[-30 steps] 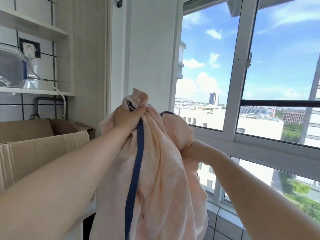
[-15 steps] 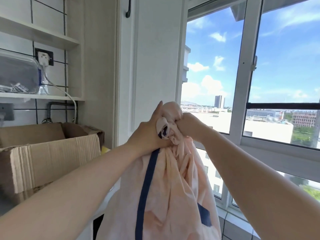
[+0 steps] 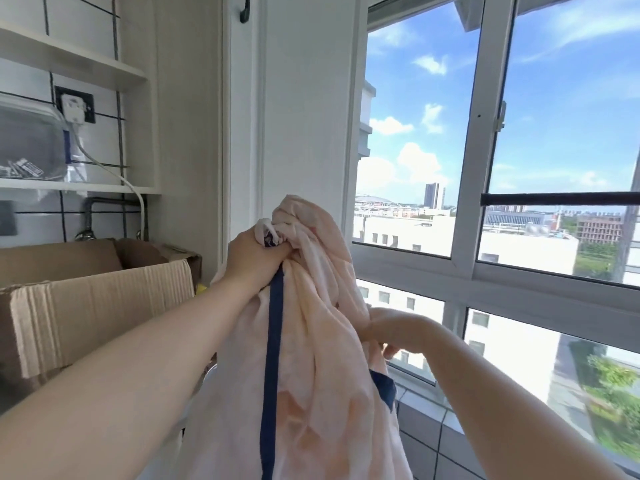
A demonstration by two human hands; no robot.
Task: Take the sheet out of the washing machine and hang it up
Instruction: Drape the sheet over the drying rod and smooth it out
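A pale pink sheet with a dark blue stripe hangs bunched in front of me, held up at chest height. My left hand grips its gathered top edge in a fist. My right hand is lower, at the sheet's right side, its fingers curled round a fold of the cloth. The sheet's lower part runs out of the bottom of the view. The washing machine is hidden behind the sheet and my arms.
An open cardboard box sits at the left below white wall shelves. A black hook hangs high on the white post. A large window fills the right, with a dark horizontal bar across it.
My right hand has let go of the sheet's top beside my left hand and dropped to a fold lower on the right side. My left hand keeps the top bunched.
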